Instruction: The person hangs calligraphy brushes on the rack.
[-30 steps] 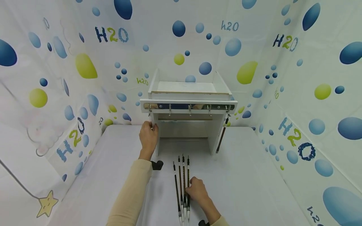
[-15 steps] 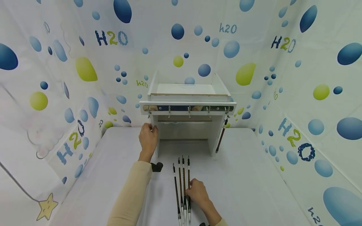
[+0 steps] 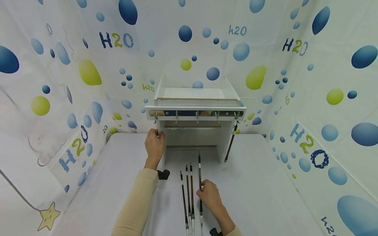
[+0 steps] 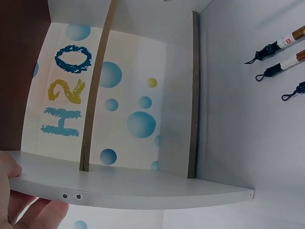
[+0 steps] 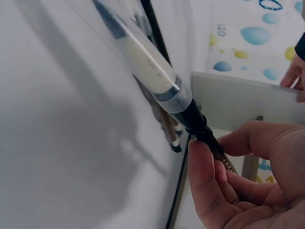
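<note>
My right hand [image 3: 211,196] pinches a calligraphy brush [image 3: 199,170] by its dark handle, held above the table. In the right wrist view, a clear cap [image 5: 147,67] covers its pale, dark-tipped bristles. To its left lie several more calligraphy brushes [image 3: 192,186], their hanging loops toward the rack. My left hand [image 3: 155,144] grips the left side panel [image 4: 133,188] of a white wooden rack [image 3: 196,107], thumb inside and fingers outside. A metal strip with several hooks [image 3: 197,114] runs along the rack's front. From the rightmost hook hangs another brush [image 3: 231,144].
The rack's top forms an open tray [image 3: 193,92] with raised sides. Under the rack and brushes is a white tabletop [image 3: 260,183]. White sheeting [image 3: 165,65] printed with blue and green drops encloses the back and sides.
The right hand has lifted the rightmost brush from the row and moved it slightly right and forward, toward the rack. The left hand stays on the side panel.
</note>
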